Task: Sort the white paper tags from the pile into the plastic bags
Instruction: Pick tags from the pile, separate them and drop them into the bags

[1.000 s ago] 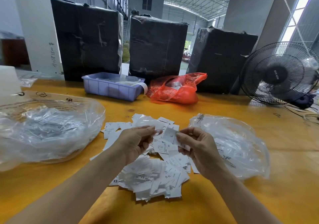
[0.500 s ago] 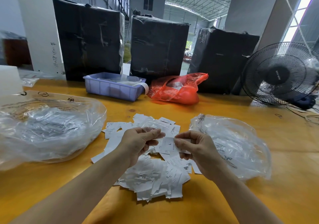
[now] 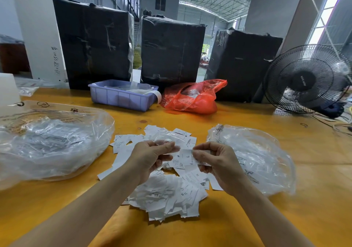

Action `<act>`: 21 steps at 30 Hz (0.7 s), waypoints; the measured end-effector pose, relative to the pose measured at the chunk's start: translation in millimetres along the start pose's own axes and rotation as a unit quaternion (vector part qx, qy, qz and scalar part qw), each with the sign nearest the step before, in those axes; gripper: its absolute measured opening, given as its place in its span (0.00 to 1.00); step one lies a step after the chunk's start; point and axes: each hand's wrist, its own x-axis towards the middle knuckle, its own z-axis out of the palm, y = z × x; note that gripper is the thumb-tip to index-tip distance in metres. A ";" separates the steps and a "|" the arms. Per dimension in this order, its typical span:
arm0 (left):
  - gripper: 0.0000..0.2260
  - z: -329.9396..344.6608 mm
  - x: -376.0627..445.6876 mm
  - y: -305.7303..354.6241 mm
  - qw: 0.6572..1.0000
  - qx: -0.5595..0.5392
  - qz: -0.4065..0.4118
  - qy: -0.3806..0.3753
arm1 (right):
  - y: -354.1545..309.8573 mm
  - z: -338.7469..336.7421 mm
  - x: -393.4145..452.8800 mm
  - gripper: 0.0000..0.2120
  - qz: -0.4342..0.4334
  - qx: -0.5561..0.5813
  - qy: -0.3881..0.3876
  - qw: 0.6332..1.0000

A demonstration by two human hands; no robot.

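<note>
1. Landmark: pile of white paper tags (image 3: pixel 165 195), loose on the yellow table (image 3: pixel 285 218), centre of view. Size letters legible on some: XS, S, L.
2. Both hands held just above the far half of the pile, close together.
3. Right hand (image 3: pixel 219 163): thumb and fingers pinch the right end of a small tag marked L (image 3: pixel 185 156).
4. Left hand (image 3: pixel 152 157): fingers curled, thumb and forefinger closed at the left end of the same tag. It seems to be pinching the edge, though the contact is partly hidden by the fingers.
5. Left of the pile: a large clear plastic bag (image 3: pixel 53 144), lying on the table, with tags visible through the film.
6. Right of the pile: a second clear bag (image 3: pixel 257 159), just beside the pile's edge, also with tags inside; it passes behind the right hand.
7. Beyond the pile: a lilac plastic tray (image 3: pixel 122 97) and, to its right, a red plastic bag (image 3: pixel 192 98).
8. Behind those: 3 black wrapped bales (image 3: pixel 171 50) standing in a row.
9. Far right of the pile, at the table's back edge: a black fan (image 3: pixel 306 79), facing the camera.
</note>
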 end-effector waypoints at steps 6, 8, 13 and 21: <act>0.10 3.3 -1.8 -0.6 1.000 0.009 -0.008 -0.012 | 1.7 -1.0 0.2 0.02 -0.016 -0.012 0.029 0.999; 0.09 3.4 -1.8 -0.9 1.000 0.009 -0.006 -0.011 | 1.1 -1.5 0.0 0.02 -0.015 -0.018 0.027 0.999; 0.07 3.2 -2.2 -1.1 1.000 0.023 -0.006 -0.011 | 1.0 0.5 -0.7 0.02 -0.025 -0.033 0.029 0.999; 0.04 8.2 -6.9 -4.3 0.997 0.001 -0.050 -0.061 | 1.1 1.3 -1.7 0.11 -0.090 -0.089 0.089 0.988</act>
